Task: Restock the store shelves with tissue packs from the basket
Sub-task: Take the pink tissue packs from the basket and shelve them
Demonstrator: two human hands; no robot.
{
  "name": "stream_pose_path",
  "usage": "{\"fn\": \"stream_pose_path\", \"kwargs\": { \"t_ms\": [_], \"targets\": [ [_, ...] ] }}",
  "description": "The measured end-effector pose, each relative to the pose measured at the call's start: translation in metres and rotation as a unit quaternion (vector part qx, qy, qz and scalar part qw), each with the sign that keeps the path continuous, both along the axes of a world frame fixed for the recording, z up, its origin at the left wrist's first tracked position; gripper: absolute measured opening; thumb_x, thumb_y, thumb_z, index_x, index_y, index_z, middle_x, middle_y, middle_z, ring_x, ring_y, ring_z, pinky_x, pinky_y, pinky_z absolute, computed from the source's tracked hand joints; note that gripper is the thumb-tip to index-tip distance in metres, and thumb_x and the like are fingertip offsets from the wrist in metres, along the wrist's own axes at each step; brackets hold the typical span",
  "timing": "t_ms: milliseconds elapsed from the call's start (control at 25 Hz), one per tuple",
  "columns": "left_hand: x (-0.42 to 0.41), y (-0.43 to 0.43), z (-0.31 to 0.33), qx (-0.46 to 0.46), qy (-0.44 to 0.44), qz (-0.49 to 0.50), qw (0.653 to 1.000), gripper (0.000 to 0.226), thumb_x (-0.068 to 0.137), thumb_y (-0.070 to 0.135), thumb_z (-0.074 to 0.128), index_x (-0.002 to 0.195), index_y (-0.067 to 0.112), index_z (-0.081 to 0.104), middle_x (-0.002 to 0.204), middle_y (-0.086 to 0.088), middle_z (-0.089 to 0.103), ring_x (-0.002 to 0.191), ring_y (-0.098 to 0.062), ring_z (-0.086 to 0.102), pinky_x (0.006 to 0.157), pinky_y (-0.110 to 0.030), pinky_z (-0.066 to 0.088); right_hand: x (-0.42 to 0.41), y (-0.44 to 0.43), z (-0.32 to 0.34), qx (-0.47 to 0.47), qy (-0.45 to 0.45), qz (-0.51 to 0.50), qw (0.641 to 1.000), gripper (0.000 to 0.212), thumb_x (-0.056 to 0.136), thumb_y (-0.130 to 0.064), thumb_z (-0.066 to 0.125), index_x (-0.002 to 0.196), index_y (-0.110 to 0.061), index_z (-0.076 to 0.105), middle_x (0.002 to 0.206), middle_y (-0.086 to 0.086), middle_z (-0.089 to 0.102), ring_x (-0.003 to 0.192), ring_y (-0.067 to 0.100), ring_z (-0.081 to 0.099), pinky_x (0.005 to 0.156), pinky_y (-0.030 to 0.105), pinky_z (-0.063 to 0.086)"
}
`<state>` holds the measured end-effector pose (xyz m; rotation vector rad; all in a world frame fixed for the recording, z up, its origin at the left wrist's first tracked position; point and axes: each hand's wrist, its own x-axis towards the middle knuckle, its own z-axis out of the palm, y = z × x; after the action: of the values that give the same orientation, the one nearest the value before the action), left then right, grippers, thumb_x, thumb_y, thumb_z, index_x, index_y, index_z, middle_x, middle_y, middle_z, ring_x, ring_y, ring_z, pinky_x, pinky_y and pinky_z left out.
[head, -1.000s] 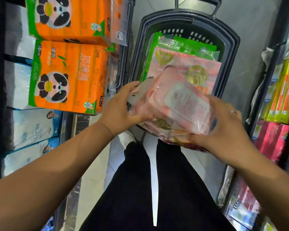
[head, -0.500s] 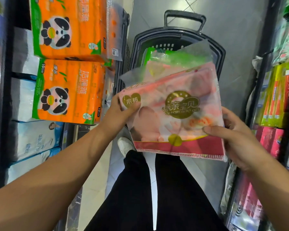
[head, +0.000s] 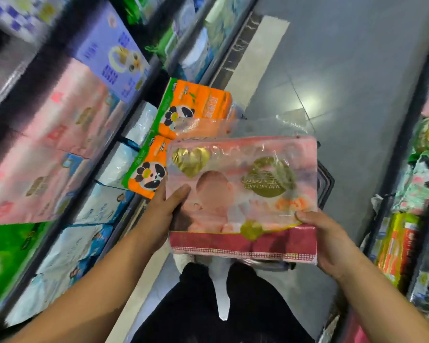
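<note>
I hold a pink tissue pack with gold hearts and a dark red bottom band flat in front of me. My left hand grips its left edge, thumb on the front. Its lower right corner sits in the grip of my right hand, thumb on top. The dark basket is almost fully hidden behind the pack; only a bit of its rim shows at the right. Matching pink packs fill a shelf at the left.
Orange panda tissue packs jut out from the left shelf just beyond the held pack. White-blue packs and a green pack sit lower left. More goods line the right shelf. Grey floor runs ahead.
The view has swung up and to the left, showing more of the left shelves. The pink pack stays in both hands and now covers the basket.
</note>
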<state>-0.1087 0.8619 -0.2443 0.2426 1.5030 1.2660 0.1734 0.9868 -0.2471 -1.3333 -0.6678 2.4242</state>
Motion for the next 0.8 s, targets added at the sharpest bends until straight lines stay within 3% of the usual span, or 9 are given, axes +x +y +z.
{"fn": "stream_pose_path", "kwargs": {
  "t_ms": [160,240,280,360,440,520,640,680,800],
  "targets": [
    [-0.030,-0.020,0.064,0.050,-0.007,0.109,0.993,0.070,0.073,0.040,0.079,0.135,0.025,0.050,0.131,-0.020,0.058,0.121,-0.046,0.053,0.099,-0.067,0.039,-0.055,0.014,0.055,0.099,0.016,0.055,0.993,0.065,0.070,-0.026,0.069,0.131,-0.009,0.054,0.122,0.019,0.065,0.107,0.034,0.065,0.088,0.044,0.054],
    [-0.039,-0.037,0.103,0.069,0.009,0.162,0.984,0.070,0.069,0.044,0.081,0.131,0.025,0.055,0.127,-0.024,0.059,0.115,-0.049,0.055,0.097,-0.070,0.039,-0.087,0.015,0.087,0.143,0.024,0.101,0.984,0.066,0.070,-0.039,0.074,0.127,-0.010,0.057,0.120,0.018,0.067,0.105,0.034,0.066,0.088,0.042,0.055],
    [-0.045,-0.047,0.119,0.072,0.024,0.189,0.979,0.061,0.073,0.042,0.078,0.127,0.021,0.057,0.119,-0.025,0.064,0.104,-0.044,0.062,0.091,-0.065,0.047,-0.105,0.012,0.102,0.163,0.033,0.125,0.978,0.077,0.062,-0.047,0.081,0.126,-0.010,0.059,0.118,0.018,0.067,0.105,0.035,0.066,0.089,0.043,0.055],
    [-0.055,-0.067,0.148,0.080,0.034,0.237,0.968,0.028,0.085,0.030,0.064,0.107,0.012,0.060,0.080,-0.018,0.069,0.062,-0.028,0.066,0.058,-0.038,0.059,-0.141,0.003,0.131,0.208,0.057,0.158,0.964,0.086,0.050,-0.056,0.087,0.120,-0.013,0.062,0.117,0.019,0.067,0.107,0.038,0.064,0.093,0.048,0.052],
    [-0.073,-0.091,0.180,0.085,0.046,0.276,0.956,0.019,0.083,0.028,0.060,0.093,0.012,0.058,0.061,-0.006,0.056,0.044,-0.016,0.050,0.042,-0.020,0.044,-0.182,-0.011,0.156,0.259,0.095,0.185,0.943,0.069,0.062,-0.049,0.084,0.118,-0.016,0.063,0.118,0.018,0.067,0.109,0.036,0.064,0.096,0.052,0.050],
    [-0.090,-0.113,0.204,0.101,0.073,0.299,0.946,0.030,0.074,0.031,0.065,0.098,0.014,0.061,0.071,-0.012,0.058,0.059,-0.022,0.052,0.053,-0.026,0.045,-0.213,-0.023,0.177,0.314,0.117,0.204,0.920,0.054,0.073,-0.045,0.077,0.120,-0.023,0.062,0.117,0.013,0.068,0.111,0.033,0.063,0.099,0.056,0.046],
    [-0.117,-0.160,0.242,0.125,0.128,0.334,0.925,0.038,0.071,0.027,0.073,0.108,0.022,0.065,0.094,-0.016,0.065,0.078,-0.028,0.060,0.069,-0.036,0.051,-0.261,-0.046,0.210,0.357,0.139,0.241,0.892,0.066,0.065,-0.059,0.077,0.124,-0.034,0.058,0.118,0.004,0.068,0.111,0.027,0.064,0.099,0.056,0.045],
    [-0.125,-0.173,0.251,0.126,0.148,0.338,0.921,0.038,0.072,0.024,0.071,0.110,0.025,0.065,0.095,-0.013,0.068,0.078,-0.026,0.065,0.070,-0.036,0.053,-0.274,-0.052,0.220,0.361,0.148,0.244,0.888,0.069,0.066,-0.057,0.078,0.128,-0.038,0.054,0.119,0.002,0.068,0.112,0.026,0.064,0.098,0.055,0.047],
    [-0.148,-0.207,0.292,0.158,0.217,0.317,0.910,0.053,0.072,0.028,0.072,0.124,0.025,0.058,0.076,0.004,0.067,0.061,-0.010,0.062,0.053,-0.022,0.050,-0.318,-0.075,0.251,0.354,0.191,0.264,0.877,0.069,0.075,-0.039,0.079,0.135,-0.048,0.045,0.125,0.000,0.065,0.112,0.028,0.064,0.092,0.054,0.050]
  ]
}}
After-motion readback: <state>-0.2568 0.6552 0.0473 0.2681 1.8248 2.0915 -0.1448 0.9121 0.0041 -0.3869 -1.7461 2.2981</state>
